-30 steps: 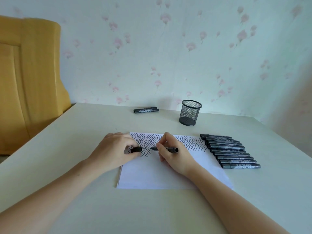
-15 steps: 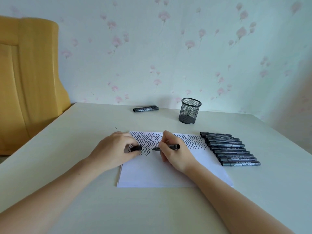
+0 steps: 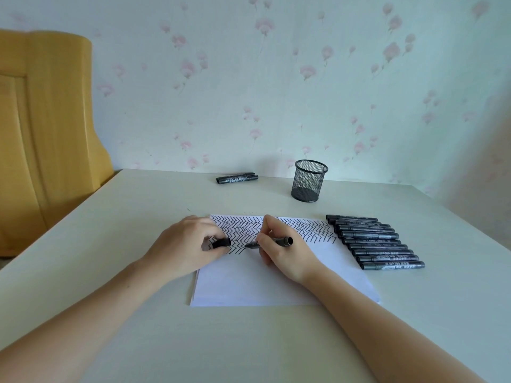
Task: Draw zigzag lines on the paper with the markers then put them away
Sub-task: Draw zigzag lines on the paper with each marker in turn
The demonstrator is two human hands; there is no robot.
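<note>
Both hands are busy: my right hand [image 3: 282,252] pinches the slim black plastic marker [image 3: 269,242] near its tip on the white paper sheet [image 3: 276,283]; my left hand [image 3: 182,244] holds, I think, its black cap [image 3: 221,242]. Light, stiff, smooth.

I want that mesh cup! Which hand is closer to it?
Right. The right hand draws on the paper just below the cup; the left hand is further left.
</note>
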